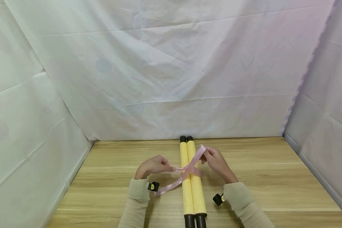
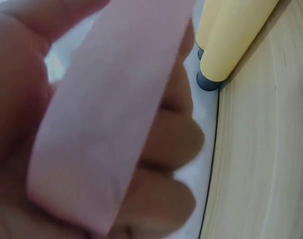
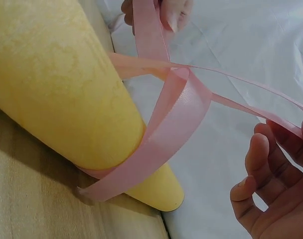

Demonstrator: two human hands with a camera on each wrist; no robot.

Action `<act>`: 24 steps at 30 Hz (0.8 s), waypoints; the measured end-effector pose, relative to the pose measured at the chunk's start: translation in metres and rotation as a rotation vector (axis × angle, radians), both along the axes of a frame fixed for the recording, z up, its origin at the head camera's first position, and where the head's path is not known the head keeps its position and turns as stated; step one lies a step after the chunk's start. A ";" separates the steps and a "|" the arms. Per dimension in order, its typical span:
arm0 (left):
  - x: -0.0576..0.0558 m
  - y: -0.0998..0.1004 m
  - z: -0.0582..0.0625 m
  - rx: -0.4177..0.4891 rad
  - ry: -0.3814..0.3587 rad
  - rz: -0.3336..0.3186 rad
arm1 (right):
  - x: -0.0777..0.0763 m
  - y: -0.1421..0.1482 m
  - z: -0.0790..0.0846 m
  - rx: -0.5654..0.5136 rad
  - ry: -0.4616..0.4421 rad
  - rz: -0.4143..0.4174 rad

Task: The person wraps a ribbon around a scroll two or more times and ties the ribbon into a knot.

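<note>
Two long yellow rolls (image 1: 196, 190) with dark end knobs lie side by side on the table, pointing away from me. A pink satin ribbon (image 3: 186, 117) goes around them and crosses itself on top. My left hand (image 1: 156, 166), left of the rolls, pinches one length of it between thumb and fingers. Close up in the left wrist view, the ribbon (image 2: 111, 109) runs across that hand's curled fingers. My right hand (image 1: 216, 161), right of the rolls, pinches another length, raised in a slanting band. A ribbon tail (image 1: 163, 190) hangs down to the left.
The wood-grain table (image 1: 108, 190) reaches back to a white cloth sheet (image 1: 171, 79), with more cloth at both sides. The far knobs (image 1: 186, 138) lie right at the back sheet. Small black cameras (image 1: 154, 186) sit at both wrists.
</note>
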State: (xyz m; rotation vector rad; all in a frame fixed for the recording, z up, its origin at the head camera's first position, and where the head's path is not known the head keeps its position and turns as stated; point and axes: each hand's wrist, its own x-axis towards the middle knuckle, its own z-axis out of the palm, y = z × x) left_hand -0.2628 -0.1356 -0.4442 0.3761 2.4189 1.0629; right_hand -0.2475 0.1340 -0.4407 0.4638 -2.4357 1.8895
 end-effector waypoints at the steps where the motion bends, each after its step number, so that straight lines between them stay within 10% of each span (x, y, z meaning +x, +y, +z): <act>1: -0.001 -0.001 0.000 0.011 0.007 -0.021 | 0.000 0.000 0.000 -0.001 0.002 -0.004; 8: -0.003 -0.005 0.000 0.055 0.110 -0.081 | -0.001 0.000 -0.001 -0.007 0.017 -0.021; 24: -0.008 -0.022 0.003 0.068 0.132 0.041 | -0.016 0.016 -0.029 0.013 0.035 -0.083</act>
